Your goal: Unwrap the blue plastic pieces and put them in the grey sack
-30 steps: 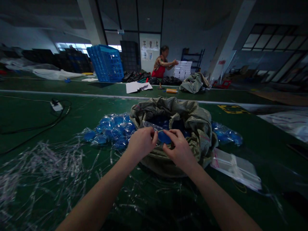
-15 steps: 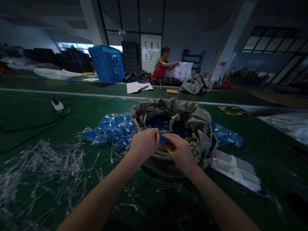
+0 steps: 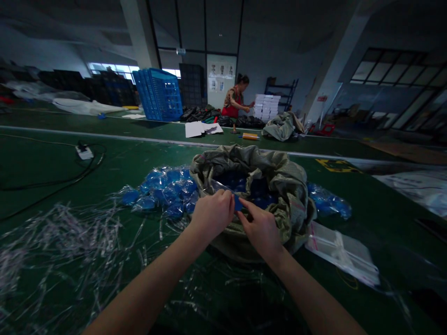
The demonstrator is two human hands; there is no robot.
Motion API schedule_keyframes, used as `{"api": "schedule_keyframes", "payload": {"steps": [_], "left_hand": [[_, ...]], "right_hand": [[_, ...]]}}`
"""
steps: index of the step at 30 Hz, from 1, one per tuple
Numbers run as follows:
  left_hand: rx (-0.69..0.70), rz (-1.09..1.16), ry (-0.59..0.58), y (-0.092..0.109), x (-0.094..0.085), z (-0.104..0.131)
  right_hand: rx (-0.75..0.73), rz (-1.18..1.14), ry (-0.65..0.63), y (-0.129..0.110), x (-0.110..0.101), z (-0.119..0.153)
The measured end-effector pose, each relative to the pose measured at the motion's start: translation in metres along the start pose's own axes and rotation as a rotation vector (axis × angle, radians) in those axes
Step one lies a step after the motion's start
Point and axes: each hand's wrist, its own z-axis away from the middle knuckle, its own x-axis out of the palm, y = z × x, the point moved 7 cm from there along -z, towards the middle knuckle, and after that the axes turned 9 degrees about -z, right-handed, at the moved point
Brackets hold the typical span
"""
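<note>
A small blue piece (image 3: 238,203) in clear film is held between my two hands, over the near rim of a grey-green woven sack (image 3: 289,181). My left hand (image 3: 214,211) is closed on its left end, with clear film sticking up behind the fingers. My right hand (image 3: 261,228) pinches its right side between thumb and fingers. Dark blue round pieces (image 3: 260,188) lie inside the rolled-open sack. Blue pieces in clear wrap (image 3: 165,188) are heaped left of the sack, and another wrapped group (image 3: 328,200) lies to its right.
Clear strips (image 3: 77,237) are scattered at the left. A stack of clear bags (image 3: 344,251) lies right of the sack. A power strip (image 3: 84,152) with cables is at the far left. Beyond stand blue crates (image 3: 159,95) and a person (image 3: 234,100) beside white boxes (image 3: 266,108).
Both hands have shifted slightly right and down with the blue piece, and the film at my left hand now angles up. The person behind has lowered their arms from the white boxes.
</note>
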Motion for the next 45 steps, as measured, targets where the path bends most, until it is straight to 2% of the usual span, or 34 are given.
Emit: {"api": "schedule_keyframes", "payload": {"steps": [3,8,12,14,16,19,23,26,28,32,37,41,45], "left_hand": [[0.011,-0.01,0.046,0.004,-0.002,0.001],[0.073,-0.01,0.079,0.015,-0.003,0.004],[0.084,0.009,0.123,0.017,-0.006,0.006],[0.118,0.031,0.143,0.019,-0.008,0.007],[0.14,0.044,0.156,0.021,-0.01,0.008],[0.134,0.048,0.16,0.022,-0.011,0.009],[0.109,0.058,0.13,0.022,-0.009,0.009],[0.087,0.06,0.099,0.022,-0.006,0.009],[0.093,0.071,0.099,0.023,-0.006,0.009],[0.134,0.103,0.121,0.027,-0.01,0.012],[0.103,0.085,0.109,0.025,-0.014,0.013],[0.028,0.087,0.096,0.021,-0.012,0.013],[-0.02,0.098,0.047,0.019,-0.005,0.012]], "right_hand": [[-0.073,-0.029,0.0,-0.002,0.0,0.002],[-0.048,0.015,0.116,0.007,-0.004,0.004],[-0.137,-0.04,0.151,0.003,-0.003,0.007],[-0.135,-0.075,0.176,0.002,-0.004,0.008],[-0.055,-0.112,0.233,0.008,-0.008,0.009],[0.141,-0.2,0.323,0.021,-0.012,0.01],[0.335,-0.412,0.398,0.031,-0.013,0.01],[0.446,-0.585,0.395,0.032,-0.01,0.01],[0.523,-0.712,0.341,0.03,-0.005,0.01],[0.581,-0.933,0.267,0.025,0.003,0.008],[0.633,-1.087,0.338,0.028,0.006,0.01],[0.648,-1.233,0.38,0.031,0.01,0.01],[0.662,-1.251,0.391,0.033,0.011,0.01]]}}
